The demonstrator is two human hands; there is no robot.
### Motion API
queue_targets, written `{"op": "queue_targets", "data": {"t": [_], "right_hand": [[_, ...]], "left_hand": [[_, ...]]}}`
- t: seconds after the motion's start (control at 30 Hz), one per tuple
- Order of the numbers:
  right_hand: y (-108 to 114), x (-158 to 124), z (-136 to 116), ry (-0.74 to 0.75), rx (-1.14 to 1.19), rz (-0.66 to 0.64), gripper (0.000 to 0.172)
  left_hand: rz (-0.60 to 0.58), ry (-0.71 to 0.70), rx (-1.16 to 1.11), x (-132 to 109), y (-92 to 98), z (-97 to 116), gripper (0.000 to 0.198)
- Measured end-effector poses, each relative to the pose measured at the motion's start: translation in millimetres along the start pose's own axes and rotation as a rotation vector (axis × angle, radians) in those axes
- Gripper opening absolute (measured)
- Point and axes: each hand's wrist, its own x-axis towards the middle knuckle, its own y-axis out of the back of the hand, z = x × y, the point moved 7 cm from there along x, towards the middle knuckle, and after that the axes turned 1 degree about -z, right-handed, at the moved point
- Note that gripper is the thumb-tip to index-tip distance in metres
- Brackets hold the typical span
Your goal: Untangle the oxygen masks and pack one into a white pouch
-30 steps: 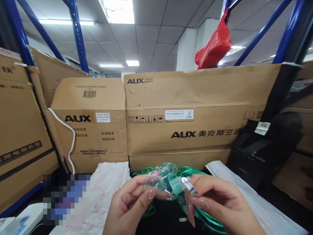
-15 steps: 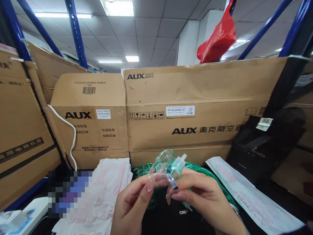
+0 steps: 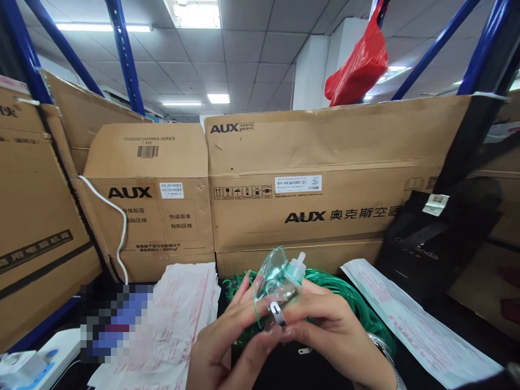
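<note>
Between my hands is a clear, green-tinted oxygen mask (image 3: 273, 273), tilted, with a white connector (image 3: 298, 265) at its upper right. A bent metal nose strip (image 3: 277, 313) sits on its near edge. My left hand (image 3: 227, 344) grips the mask from the left, its thumb close under the strip and one finger stretched up behind the mask. From the right, my right hand (image 3: 331, 325) pinches the mask beside the strip; some of its fingers are hidden behind. Coiled green tubing (image 3: 351, 295) lies behind both hands.
White printed paper packets (image 3: 179, 303) lie at left, another long packet (image 3: 406, 309) at right. A small metal piece (image 3: 304, 351) rests on the dark surface. AUX cartons (image 3: 252, 227) wall off the back. A black bag (image 3: 418, 244) stands at right, a power strip (image 3: 52, 355) at left.
My left hand has moved right and its thumb has come in to the metal strip near my right fingertips. The mask has turned more upright, and the strip sits lower and further left.
</note>
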Motion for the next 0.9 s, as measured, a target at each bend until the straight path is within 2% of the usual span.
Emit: {"op": "queue_targets", "data": {"t": [0.13,0.37,0.57,0.7,0.8,0.9], "right_hand": [[-4.4,0.8,-1.1,-0.008,0.021,-0.043,0.01],[-8.6,1.2,-2.0,0.014,-0.046,-0.044,0.008],[-12.6,0.7,-8.1,0.095,-0.212,-0.099,0.016],[-15.4,0.4,-6.1,0.102,-0.302,-0.117,0.017],[-16.9,0.9,-2.8,0.11,-0.302,-0.11,0.016],[-17.7,2.1,-1.5,0.129,-0.276,-0.097,0.014]], "left_hand": [[0.021,-0.046,0.022,-0.6,2.8,-3.2,0.023],[0.017,-0.054,0.038,0.2,4.8,-4.5,0.017],[0.003,-0.018,0.078,1.3,4.3,-4.5,0.015],[0.05,-0.113,0.125,1.0,6.3,0.0,0.012],[0.103,-0.212,0.169,-0.1,8.4,4.8,0.021],[0.099,-0.27,0.181,-0.5,7.5,7.1,0.027]]}}
